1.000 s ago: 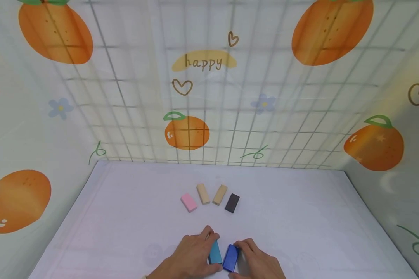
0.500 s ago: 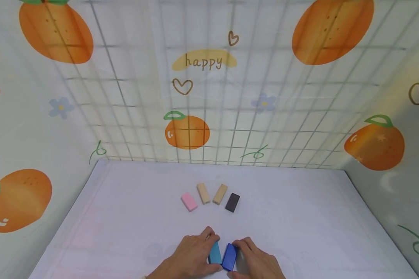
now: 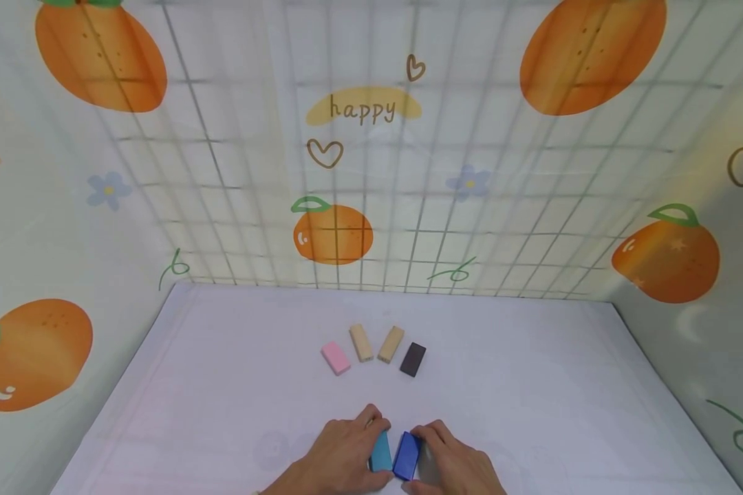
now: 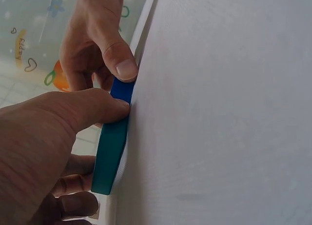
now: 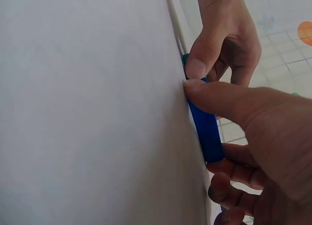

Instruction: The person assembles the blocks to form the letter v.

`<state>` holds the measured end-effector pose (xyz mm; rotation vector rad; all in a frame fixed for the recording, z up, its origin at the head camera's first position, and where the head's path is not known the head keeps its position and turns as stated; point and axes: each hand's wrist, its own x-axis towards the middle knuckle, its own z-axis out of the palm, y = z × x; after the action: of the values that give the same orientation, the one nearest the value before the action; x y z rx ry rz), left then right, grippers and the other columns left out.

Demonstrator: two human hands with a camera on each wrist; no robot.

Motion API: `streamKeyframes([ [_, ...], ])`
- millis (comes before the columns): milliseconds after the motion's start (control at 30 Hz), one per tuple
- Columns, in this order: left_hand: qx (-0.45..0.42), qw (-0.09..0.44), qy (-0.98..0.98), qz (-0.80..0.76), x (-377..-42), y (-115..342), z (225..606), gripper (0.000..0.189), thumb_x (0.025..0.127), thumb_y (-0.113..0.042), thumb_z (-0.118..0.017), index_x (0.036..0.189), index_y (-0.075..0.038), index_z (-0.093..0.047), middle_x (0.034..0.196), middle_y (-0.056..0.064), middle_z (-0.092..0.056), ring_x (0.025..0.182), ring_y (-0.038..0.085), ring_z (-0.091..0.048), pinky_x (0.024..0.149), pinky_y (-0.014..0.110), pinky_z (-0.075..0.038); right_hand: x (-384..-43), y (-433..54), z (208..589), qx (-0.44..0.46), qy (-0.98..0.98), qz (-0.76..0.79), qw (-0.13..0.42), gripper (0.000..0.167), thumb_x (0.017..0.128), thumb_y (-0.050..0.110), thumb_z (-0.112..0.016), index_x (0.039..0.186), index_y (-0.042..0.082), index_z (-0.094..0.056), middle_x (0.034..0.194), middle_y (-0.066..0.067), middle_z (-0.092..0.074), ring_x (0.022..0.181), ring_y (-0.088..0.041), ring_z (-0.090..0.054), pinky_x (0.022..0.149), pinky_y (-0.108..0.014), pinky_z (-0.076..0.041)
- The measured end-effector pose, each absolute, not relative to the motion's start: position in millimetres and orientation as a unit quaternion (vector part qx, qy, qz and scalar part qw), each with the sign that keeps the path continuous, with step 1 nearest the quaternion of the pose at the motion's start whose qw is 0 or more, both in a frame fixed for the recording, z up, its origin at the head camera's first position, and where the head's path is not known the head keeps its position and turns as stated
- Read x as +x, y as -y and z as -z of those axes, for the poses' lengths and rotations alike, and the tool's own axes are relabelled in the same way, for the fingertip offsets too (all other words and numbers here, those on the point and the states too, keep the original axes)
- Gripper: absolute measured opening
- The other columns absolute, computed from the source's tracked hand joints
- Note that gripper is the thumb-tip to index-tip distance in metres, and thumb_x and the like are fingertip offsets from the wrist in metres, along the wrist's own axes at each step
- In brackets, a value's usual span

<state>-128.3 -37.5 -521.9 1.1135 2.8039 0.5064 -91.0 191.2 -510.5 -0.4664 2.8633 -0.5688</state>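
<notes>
Near the front of the white table, my left hand (image 3: 345, 454) holds a light-blue block (image 3: 380, 452) between thumb and fingers. Just right of it my right hand (image 3: 456, 459) grips a dark-blue block (image 3: 407, 456) the same way. Both blocks lie on the tabletop, their near ends close together and their far ends spread slightly apart. In the left wrist view the light-blue block (image 4: 110, 152) looks teal, with the thumb across its near end. The right wrist view has the dark-blue block (image 5: 206, 130) between the thumb and the fingers at its far end.
Farther back, a pink block (image 3: 336, 358), two plain wooden blocks (image 3: 361, 343) and a black block (image 3: 413, 359) form an arc on the table (image 3: 223, 385). A printed curtain with oranges (image 3: 333, 235) hangs behind and at both sides.
The dark-blue block has shifted slightly left, toward the light-blue one, with my right hand. My left hand has stayed nearly still, and the blocks at the back have not moved.
</notes>
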Motion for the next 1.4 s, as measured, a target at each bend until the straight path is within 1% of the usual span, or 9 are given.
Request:
streamKeyframes([
  [267,0.355,0.05,-0.917,-0.172,-128,36,523,0.059,0.085,-0.053,-0.074,0.13,-0.016,-0.061,0.118,-0.007,-0.05,0.064,-0.002,-0.045,0.056,0.016,-0.038,-93,-191,511,-0.154,-0.964,0.192,0.105,0.075,0.074,0.061,-0.08,0.129,0.014,-0.057,0.114,0.0,-0.054,0.065,-0.006,-0.046,0.055,-0.025,-0.049],
  [667,0.348,0.044,-0.918,-0.184,-128,36,524,0.058,0.083,-0.049,-0.075,0.128,-0.016,-0.06,0.117,-0.006,-0.051,0.063,-0.001,-0.045,0.055,0.017,-0.038,-93,-191,511,-0.161,-0.962,0.199,0.098,0.075,0.074,0.06,-0.081,0.128,0.013,-0.058,0.116,0.0,-0.054,0.065,-0.006,-0.046,0.053,-0.025,-0.047],
  [833,0.347,0.059,-0.92,-0.172,-128,35,524,0.065,0.085,-0.053,-0.074,0.135,-0.016,-0.057,0.118,-0.005,-0.05,0.066,0.0,-0.047,0.057,0.019,-0.041,-93,-192,512,-0.165,-0.961,0.201,0.091,0.079,0.074,0.064,-0.08,0.129,0.012,-0.058,0.116,-0.001,-0.054,0.065,-0.005,-0.046,0.052,-0.024,-0.045],
  [900,0.346,0.07,-0.92,-0.169,-128,35,524,0.069,0.085,-0.055,-0.073,0.139,-0.016,-0.055,0.119,-0.004,-0.049,0.068,0.001,-0.049,0.059,0.02,-0.042,-93,-193,512,-0.162,-0.962,0.199,0.093,0.084,0.073,0.069,-0.078,0.131,0.012,-0.057,0.117,-0.001,-0.054,0.064,-0.005,-0.045,0.052,-0.023,-0.044],
  [1000,0.341,0.085,-0.922,-0.163,-129,36,525,0.075,0.085,-0.058,-0.073,0.144,-0.017,-0.052,0.122,-0.004,-0.05,0.073,0.001,-0.051,0.06,0.022,-0.044,-95,-194,511,-0.141,-0.964,0.195,0.111,0.091,0.069,0.074,-0.077,0.133,0.013,-0.055,0.119,-0.001,-0.054,0.066,-0.008,-0.047,0.057,-0.027,-0.051],
  [1100,0.333,0.11,-0.925,-0.15,-130,36,523,0.077,0.085,-0.062,-0.072,0.148,-0.024,-0.048,0.126,-0.006,-0.049,0.079,0.002,-0.051,0.065,0.026,-0.049,-99,-196,506,-0.104,-0.966,0.198,0.13,0.092,0.065,0.072,-0.081,0.133,0.017,-0.055,0.12,0.0,-0.056,0.071,-0.012,-0.053,0.068,-0.041,-0.058],
  [1200,0.341,0.113,-0.923,-0.137,-129,38,519,0.075,0.086,-0.063,-0.071,0.149,-0.029,-0.047,0.129,-0.009,-0.049,0.088,0.004,-0.05,0.073,0.028,-0.051,-102,-200,499,-0.07,-0.966,0.214,0.129,0.089,0.062,0.065,-0.087,0.132,0.019,-0.057,0.12,0.001,-0.058,0.075,-0.015,-0.055,0.074,-0.051,-0.058],
  [1267,0.359,0.094,-0.92,-0.128,-128,39,516,0.073,0.087,-0.061,-0.07,0.149,-0.029,-0.048,0.13,-0.009,-0.049,0.094,0.006,-0.048,0.079,0.028,-0.051,-104,-203,495,-0.052,-0.966,0.22,0.126,0.087,0.063,0.063,-0.088,0.133,0.02,-0.058,0.121,0.003,-0.058,0.074,-0.015,-0.055,0.074,-0.047,-0.058],
  [1400,0.399,0.049,-0.91,-0.103,-125,41,511,0.065,0.093,-0.06,-0.064,0.149,-0.032,-0.048,0.137,-0.009,-0.051,0.112,0.011,-0.047,0.092,0.035,-0.047,-109,-210,491,-0.019,-0.968,0.222,0.116,0.082,0.068,0.064,-0.084,0.134,0.023,-0.059,0.118,0.005,-0.056,0.071,-0.012,-0.051,0.063,-0.034,-0.051],
])
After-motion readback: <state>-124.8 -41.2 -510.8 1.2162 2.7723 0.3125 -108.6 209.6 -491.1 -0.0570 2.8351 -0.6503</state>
